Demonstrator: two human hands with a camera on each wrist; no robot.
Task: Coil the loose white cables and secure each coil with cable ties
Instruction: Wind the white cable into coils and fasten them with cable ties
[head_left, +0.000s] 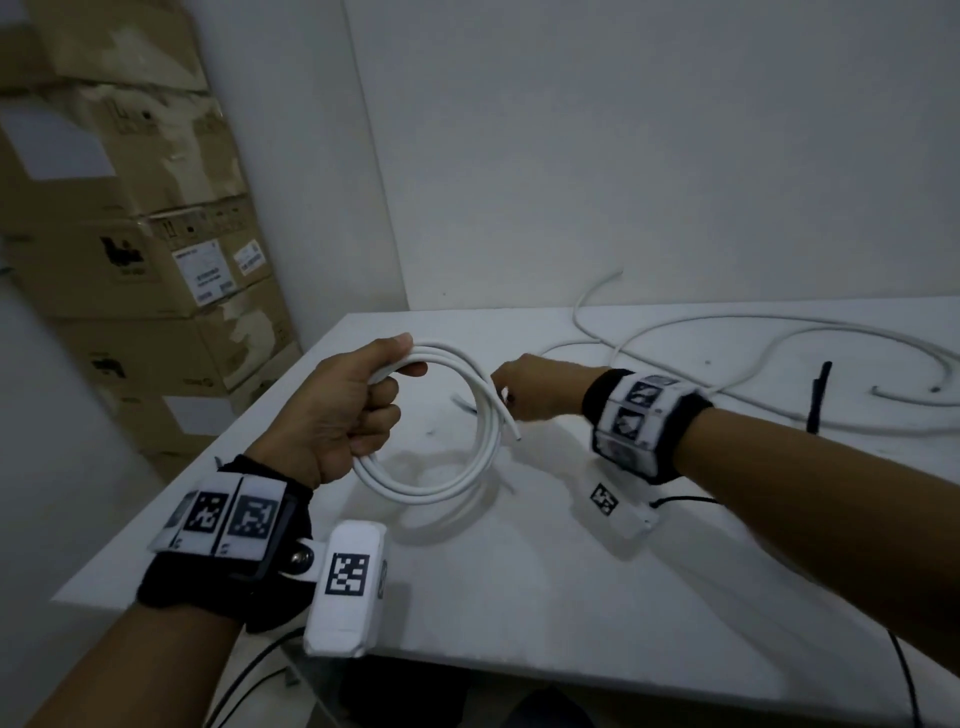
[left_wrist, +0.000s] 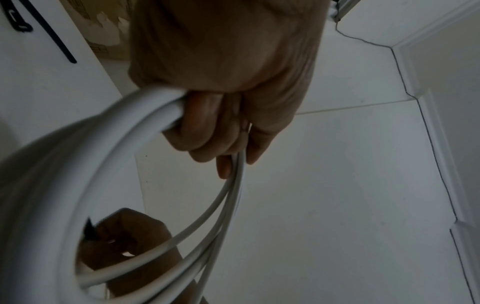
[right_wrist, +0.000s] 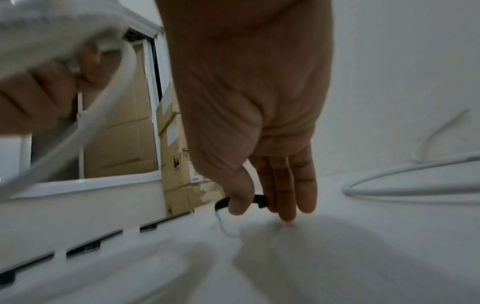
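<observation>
My left hand (head_left: 387, 371) grips a coil of white cable (head_left: 441, 491) and holds it upright over the white table (head_left: 571, 582); the coil's cut end (head_left: 515, 435) sticks out on the right. In the left wrist view the fingers (left_wrist: 207, 131) curl round the coil's strands (left_wrist: 122, 139). Just beyond the coil, my right hand (head_left: 501, 388) reaches down to the tabletop. The right wrist view shows its thumb and forefinger pinching a black cable tie (right_wrist: 259, 200) at the table surface.
More loose white cable (head_left: 779, 332) sprawls over the back right of the table, with a black cable tie (head_left: 820, 395) beside it. Several other black ties (right_wrist: 91, 243) lie in a row on the table. Stacked cardboard boxes (head_left: 156, 260) stand to the left by the wall.
</observation>
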